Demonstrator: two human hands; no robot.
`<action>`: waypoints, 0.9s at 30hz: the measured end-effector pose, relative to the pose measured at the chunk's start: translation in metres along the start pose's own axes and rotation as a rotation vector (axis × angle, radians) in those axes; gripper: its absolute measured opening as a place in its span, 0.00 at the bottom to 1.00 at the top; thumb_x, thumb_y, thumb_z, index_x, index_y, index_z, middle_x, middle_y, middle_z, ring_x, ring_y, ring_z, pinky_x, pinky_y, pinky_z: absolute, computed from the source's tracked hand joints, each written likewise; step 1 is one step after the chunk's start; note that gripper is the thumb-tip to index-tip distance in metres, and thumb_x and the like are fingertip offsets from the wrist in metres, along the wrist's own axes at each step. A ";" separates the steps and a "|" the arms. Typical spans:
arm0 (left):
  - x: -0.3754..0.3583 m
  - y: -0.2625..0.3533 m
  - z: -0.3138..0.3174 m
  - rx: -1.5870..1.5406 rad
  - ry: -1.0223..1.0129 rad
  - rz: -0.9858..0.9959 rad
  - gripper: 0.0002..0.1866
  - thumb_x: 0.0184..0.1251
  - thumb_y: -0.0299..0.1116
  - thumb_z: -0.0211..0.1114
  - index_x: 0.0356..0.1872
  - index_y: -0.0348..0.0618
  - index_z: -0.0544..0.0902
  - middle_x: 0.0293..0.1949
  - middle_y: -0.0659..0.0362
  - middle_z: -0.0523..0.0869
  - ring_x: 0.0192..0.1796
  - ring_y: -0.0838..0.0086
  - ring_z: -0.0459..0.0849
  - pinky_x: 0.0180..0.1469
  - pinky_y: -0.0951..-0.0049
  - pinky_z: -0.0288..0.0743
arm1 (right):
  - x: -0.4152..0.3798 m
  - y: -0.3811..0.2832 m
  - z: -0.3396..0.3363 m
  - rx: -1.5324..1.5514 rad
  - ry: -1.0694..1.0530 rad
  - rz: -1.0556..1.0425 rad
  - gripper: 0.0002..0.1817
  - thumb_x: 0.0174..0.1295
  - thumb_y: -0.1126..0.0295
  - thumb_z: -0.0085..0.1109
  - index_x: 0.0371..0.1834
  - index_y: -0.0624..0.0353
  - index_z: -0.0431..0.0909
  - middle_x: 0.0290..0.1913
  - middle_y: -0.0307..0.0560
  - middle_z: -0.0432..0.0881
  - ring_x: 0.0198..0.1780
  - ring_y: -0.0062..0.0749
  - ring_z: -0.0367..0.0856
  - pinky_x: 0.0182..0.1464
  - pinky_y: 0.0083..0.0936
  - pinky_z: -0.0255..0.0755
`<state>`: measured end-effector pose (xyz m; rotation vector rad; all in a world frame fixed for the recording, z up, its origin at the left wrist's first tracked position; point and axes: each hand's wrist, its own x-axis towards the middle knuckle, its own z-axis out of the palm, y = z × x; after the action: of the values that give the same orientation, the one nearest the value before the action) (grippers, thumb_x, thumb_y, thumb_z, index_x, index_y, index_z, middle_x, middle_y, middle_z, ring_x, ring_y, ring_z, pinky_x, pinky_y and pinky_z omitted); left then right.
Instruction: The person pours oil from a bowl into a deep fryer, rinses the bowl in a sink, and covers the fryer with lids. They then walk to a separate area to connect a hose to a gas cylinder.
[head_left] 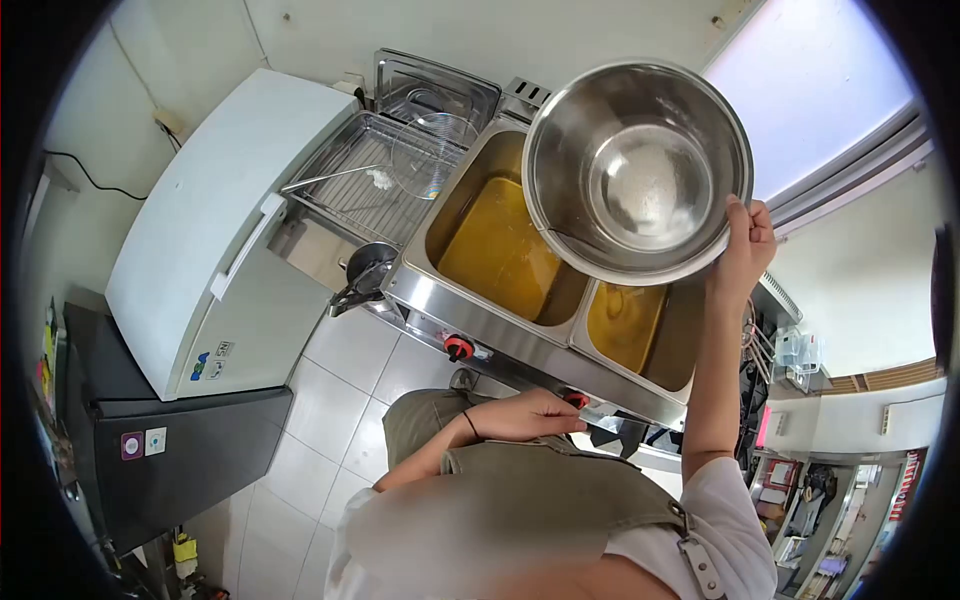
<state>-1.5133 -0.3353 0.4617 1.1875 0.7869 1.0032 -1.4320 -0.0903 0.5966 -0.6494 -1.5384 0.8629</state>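
Right hand raised, left hand low

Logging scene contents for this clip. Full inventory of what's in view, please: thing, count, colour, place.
Fryer: 1, silver, centre
Liquid: 2 pools, amber, in the fryer basins
Knobs: 2 visible, red, fryer front
Bowl: 1, silver, over the fryer's right side
Rack: 1, silver, left of fryer
Pan: 1, dark, fryer's left front corner
Freezer: 1, white, left
Cabinet: 1, black, lower left
Tiles: many, pale, floor
Shelves: count unclear, pale, lower right
Wristband: 1, black, left wrist
Left hand: 1, bare, near right knob, contact unclear
Right hand: 1, bare, gripping bowl rim
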 end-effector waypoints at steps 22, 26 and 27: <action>0.006 -0.005 -0.003 0.001 -0.039 0.006 0.20 0.69 0.44 0.53 0.37 0.31 0.77 0.21 0.60 0.73 0.28 0.82 0.67 0.32 0.76 0.65 | 0.015 0.019 -0.026 0.185 0.070 0.344 0.14 0.58 0.73 0.59 0.17 0.49 0.67 0.15 0.25 0.66 0.15 0.06 0.55 0.19 0.09 0.46; 0.005 -0.001 -0.005 0.012 -0.070 -0.078 0.20 0.70 0.44 0.52 0.37 0.31 0.77 0.22 0.60 0.74 0.28 0.83 0.67 0.33 0.76 0.66 | 0.014 0.023 -0.032 0.217 0.040 0.355 0.14 0.58 0.73 0.59 0.17 0.49 0.67 0.16 0.25 0.66 0.15 0.06 0.55 0.19 0.09 0.47; 0.005 0.001 -0.005 0.028 -0.070 -0.094 0.20 0.70 0.44 0.52 0.37 0.31 0.77 0.22 0.60 0.74 0.29 0.83 0.68 0.33 0.76 0.66 | 0.014 0.025 -0.032 0.220 0.052 0.355 0.14 0.58 0.72 0.59 0.17 0.49 0.67 0.16 0.25 0.66 0.15 0.06 0.55 0.19 0.09 0.47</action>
<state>-1.5160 -0.3285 0.4614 1.1919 0.7963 0.8712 -1.4044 -0.0594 0.5854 -0.7887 -1.2769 1.2536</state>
